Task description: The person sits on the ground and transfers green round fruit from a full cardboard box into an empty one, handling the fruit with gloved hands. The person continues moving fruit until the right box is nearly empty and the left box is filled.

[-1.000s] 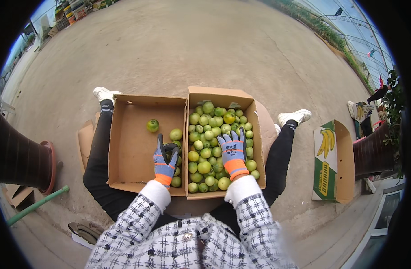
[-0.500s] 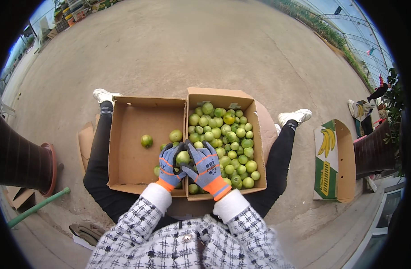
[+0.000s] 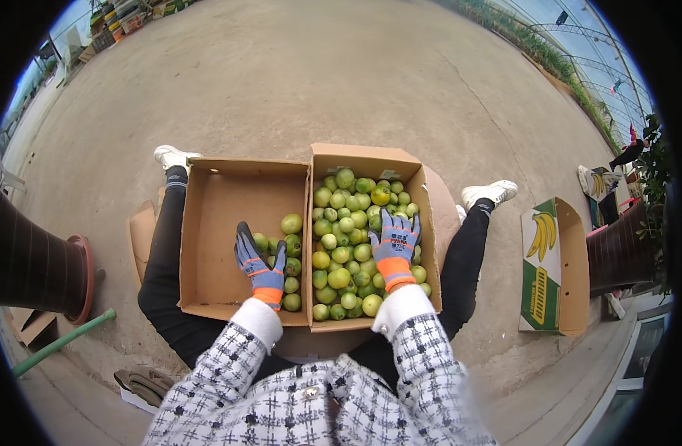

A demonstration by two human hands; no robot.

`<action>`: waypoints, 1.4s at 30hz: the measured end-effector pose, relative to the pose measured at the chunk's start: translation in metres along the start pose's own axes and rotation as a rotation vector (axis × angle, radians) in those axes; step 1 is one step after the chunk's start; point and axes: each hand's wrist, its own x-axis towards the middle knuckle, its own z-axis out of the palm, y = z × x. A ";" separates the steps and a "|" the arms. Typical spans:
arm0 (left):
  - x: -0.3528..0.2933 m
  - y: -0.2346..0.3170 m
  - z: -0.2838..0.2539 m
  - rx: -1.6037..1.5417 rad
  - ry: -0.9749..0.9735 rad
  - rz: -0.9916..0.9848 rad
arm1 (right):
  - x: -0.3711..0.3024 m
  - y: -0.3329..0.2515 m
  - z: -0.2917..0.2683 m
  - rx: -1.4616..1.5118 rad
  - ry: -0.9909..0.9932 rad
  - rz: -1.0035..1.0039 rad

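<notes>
Two open cardboard boxes stand side by side between my legs. In the left box [image 3: 222, 193], my left hand [image 3: 259, 262], in a grey-blue and orange glove, is open with thumb and fingers apart. It is beside a few green tomatoes [image 3: 292, 224] lined along that box's right side and holds nothing. The right box [image 3: 367, 154] is filled with many small green tomatoes [image 3: 339, 278], one of them yellow-orange [image 3: 380, 195]. My right hand [image 3: 395, 241], gloved alike, rests over these tomatoes near the right wall. Its fingers are spread and dip among the fruit, with their tips partly hidden.
A banana carton [image 3: 551, 267] stands on the floor at the right. Large dark pots [image 3: 36, 256] stand at both sides. A green pole [image 3: 66, 343] juts in at the lower left. Flattened cardboard [image 3: 142, 238] lies by my left leg.
My hands have parted: the left moved left into the left box, the right moved right over the full box. The tomato between them has left my grip. The lone tomato's former spot is covered.
</notes>
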 end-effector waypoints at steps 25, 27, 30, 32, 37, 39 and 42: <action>0.003 -0.005 0.007 -0.034 -0.050 0.147 | -0.084 -0.051 -0.031 0.061 -0.160 -0.350; 0.002 0.006 0.000 -0.028 -0.087 0.290 | -0.083 -0.052 -0.030 0.147 -0.139 -0.281; 0.006 0.029 -0.014 -0.174 -0.207 0.484 | -0.082 -0.047 -0.027 0.433 0.058 -0.147; 0.003 0.038 -0.021 -0.218 -0.298 0.598 | -0.083 -0.047 -0.026 0.747 0.127 -0.052; 0.000 0.040 -0.016 -0.318 -0.483 0.642 | -0.096 -0.076 -0.027 0.925 0.253 -0.113; 0.000 0.037 -0.015 -0.317 -0.469 0.625 | -0.095 -0.081 -0.020 1.096 0.144 -0.009; -0.002 0.034 -0.015 -0.301 -0.465 0.589 | -0.092 -0.069 -0.026 0.777 0.115 -0.138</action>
